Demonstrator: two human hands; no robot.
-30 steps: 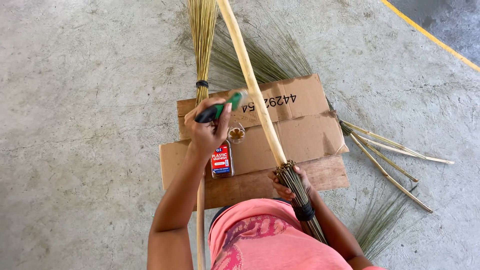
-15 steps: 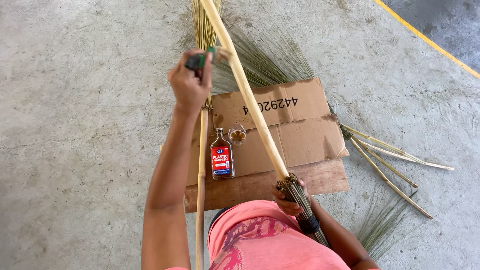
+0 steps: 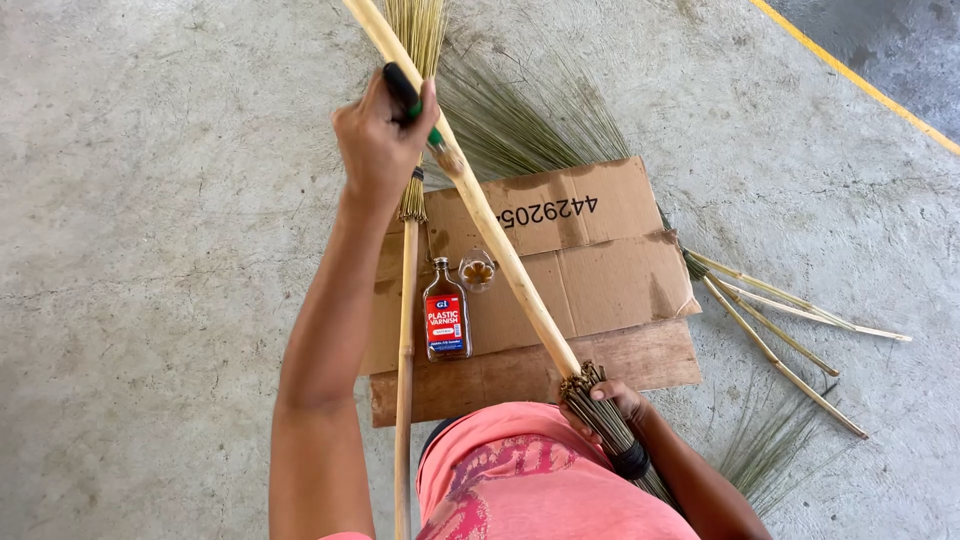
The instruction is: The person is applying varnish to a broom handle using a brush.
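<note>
While left hand (image 3: 378, 140) brushes pole (image 3: 500, 255), floor open.

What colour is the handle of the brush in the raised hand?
Black and green; the brush in the left hand shows only in the head view.

One bottle (image 3: 447, 312), one small cup (image 3: 478, 271), one paintbrush (image 3: 412, 100), two cardboard sheets (image 3: 600, 270).

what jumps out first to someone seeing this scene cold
The long pale broom stick crossing the middle stands out first: the left hand presses a paintbrush to it near the top, and the right hand grips the bound bristle end by the person's lap. Below it, on flattened cardboard over the concrete floor, stand a small bottle with a red label and a little glass cup.
</note>
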